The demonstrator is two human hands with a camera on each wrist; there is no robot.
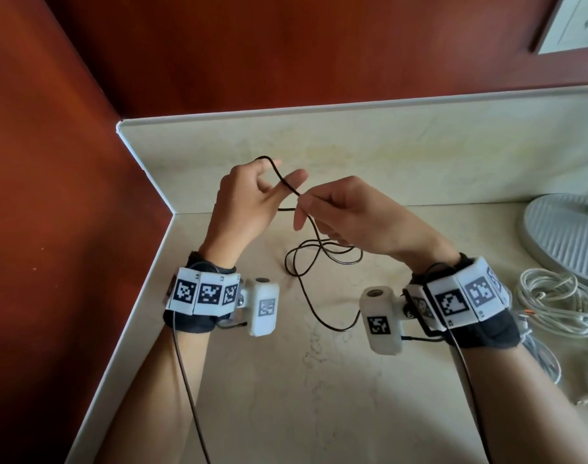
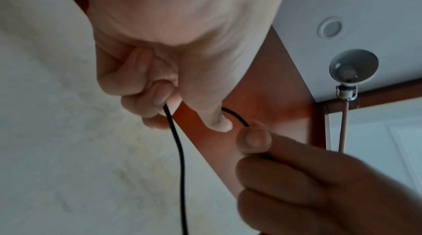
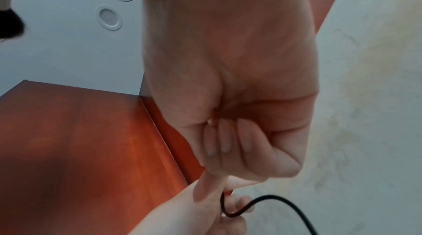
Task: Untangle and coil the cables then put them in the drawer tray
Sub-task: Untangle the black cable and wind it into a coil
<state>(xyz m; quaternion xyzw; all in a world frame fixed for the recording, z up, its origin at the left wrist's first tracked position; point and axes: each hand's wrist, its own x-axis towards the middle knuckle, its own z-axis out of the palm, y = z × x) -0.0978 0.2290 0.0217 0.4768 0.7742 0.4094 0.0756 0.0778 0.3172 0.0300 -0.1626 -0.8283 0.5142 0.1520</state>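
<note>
A thin black cable (image 1: 322,256) lies in loose loops on the beige counter and rises up to both hands. My left hand (image 1: 252,195) is raised above the counter with the cable looped over its fingers; in the left wrist view its curled fingers (image 2: 141,83) grip the black cable (image 2: 175,145). My right hand (image 1: 346,212) sits just to the right and pinches the same cable between thumb and fingers. In the right wrist view its fingers (image 3: 230,141) are curled, and the cable (image 3: 269,201) arcs below. No drawer tray is in view.
A heap of white cables (image 1: 560,303) lies at the right edge of the counter (image 1: 319,380). A round white ribbed base (image 1: 567,232) stands behind them. Red-brown wood panels (image 1: 51,162) close off the left and back; the counter has a raised backsplash.
</note>
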